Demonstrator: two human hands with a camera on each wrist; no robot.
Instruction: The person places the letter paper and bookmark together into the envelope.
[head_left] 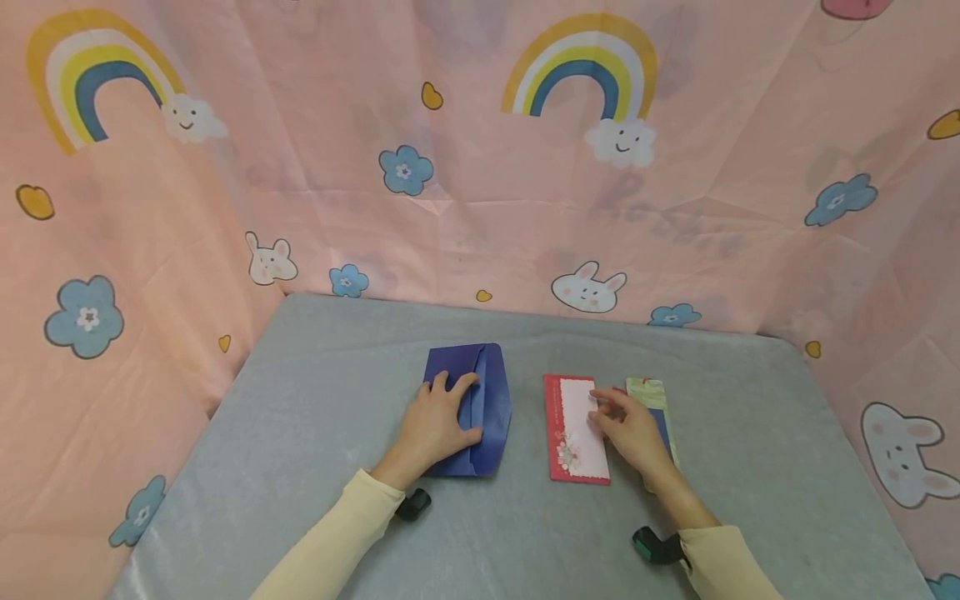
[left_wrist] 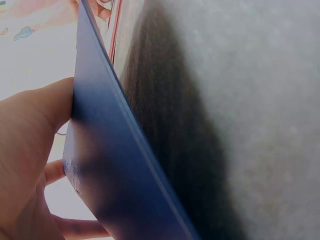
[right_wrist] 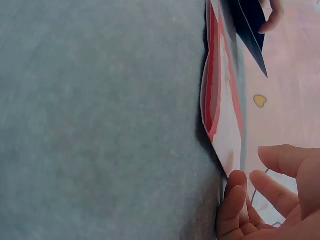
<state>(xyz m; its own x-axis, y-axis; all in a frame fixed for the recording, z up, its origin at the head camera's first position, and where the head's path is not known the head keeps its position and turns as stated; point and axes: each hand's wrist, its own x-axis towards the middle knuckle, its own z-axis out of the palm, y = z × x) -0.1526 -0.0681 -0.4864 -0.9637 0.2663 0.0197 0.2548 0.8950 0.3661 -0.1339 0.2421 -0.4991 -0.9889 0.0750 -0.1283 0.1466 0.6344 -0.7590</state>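
In the head view a dark blue envelope [head_left: 492, 400] lies on the table with its flap opened out to the right. My left hand [head_left: 437, 427] rests on it, fingers spread and slightly bent over its face. Right of it lies a red card [head_left: 555, 417] with a white floral panel; in the right wrist view its red and white layers [right_wrist: 213, 90] stand slightly apart along the edge. My right hand [head_left: 632, 435] is at the card's right edge, thumb and fingers apart, fingertips [right_wrist: 237, 178] right at the card.
A pale green and blue card [head_left: 647, 388] lies to the right, partly covered by my right hand. A grey cloth covers the table [head_left: 300, 400]. Behind it hangs a pink patterned curtain [head_left: 465, 242]. Black wrist devices [head_left: 657, 546] sit beneath the wrists.
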